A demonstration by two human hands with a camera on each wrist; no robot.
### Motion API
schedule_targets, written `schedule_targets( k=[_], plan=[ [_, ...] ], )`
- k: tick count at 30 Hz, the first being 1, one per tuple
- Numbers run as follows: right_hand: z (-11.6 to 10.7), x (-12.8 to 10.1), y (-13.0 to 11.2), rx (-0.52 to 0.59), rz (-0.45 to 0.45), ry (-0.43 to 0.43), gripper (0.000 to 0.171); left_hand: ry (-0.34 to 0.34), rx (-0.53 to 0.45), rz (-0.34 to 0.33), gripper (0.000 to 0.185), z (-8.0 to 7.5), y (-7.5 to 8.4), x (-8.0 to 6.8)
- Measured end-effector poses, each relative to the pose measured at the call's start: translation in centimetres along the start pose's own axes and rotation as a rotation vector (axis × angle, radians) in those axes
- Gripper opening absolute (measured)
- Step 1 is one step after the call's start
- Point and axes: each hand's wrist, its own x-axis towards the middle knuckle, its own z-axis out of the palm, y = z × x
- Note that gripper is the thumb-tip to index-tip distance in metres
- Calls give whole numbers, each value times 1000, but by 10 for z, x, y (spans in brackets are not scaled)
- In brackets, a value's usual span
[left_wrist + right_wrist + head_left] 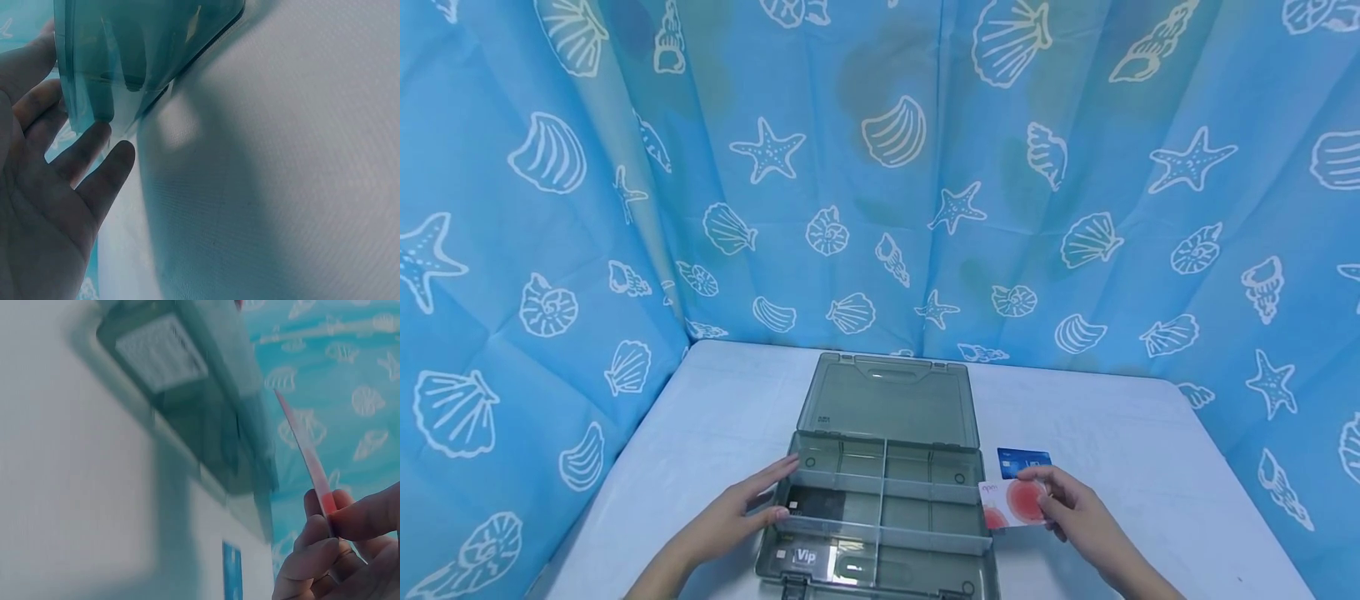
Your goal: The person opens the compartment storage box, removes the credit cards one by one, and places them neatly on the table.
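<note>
A grey-green see-through compartment box (925, 506) lies on the table with its lid (887, 407) folded back. My left hand (730, 518) is at the box's left side, its fingers fairly straight and touching the rim. In the left wrist view, that hand (50, 181) is spread beside the box wall (144, 37). Between thumb and fingers, my right hand (1078, 518) pinches a white card with red circles (1021, 503) by the box's right edge. The right wrist view shows this card (309, 459) edge-on. A blue card (1022, 461) lies on the table just behind it.
A black card (822, 503) lies in the middle left compartment. In the front left compartment is a dark card marked "Vip" (807, 556). Clear dividers (936, 540) part the compartments. Behind the white table (730, 392) hangs a blue shell-print curtain (865, 250).
</note>
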Motion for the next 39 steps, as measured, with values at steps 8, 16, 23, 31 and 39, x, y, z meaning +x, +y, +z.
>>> schedule_targets(
  k=[8, 16, 23, 31, 39],
  plan=[
    [-32, 13, 19, -50, 42, 63, 37, 2, 1, -5, 69, 1, -2, 2],
    [-58, 31, 45, -123, 42, 89, 36, -5, -6, 15, 69, -1, -2, 1],
    [-82, 49, 63, -172, 50, 143, 37, -6, -11, 37, 68, -1, -2, 0],
    [-96, 62, 78, -225, 79, 178, 41, -6, -5, 43, 68, -1, -1, 0],
    [-95, 72, 83, -445, 62, 229, 43, -4, -2, 25, 69, 0, -4, 0]
  ],
)
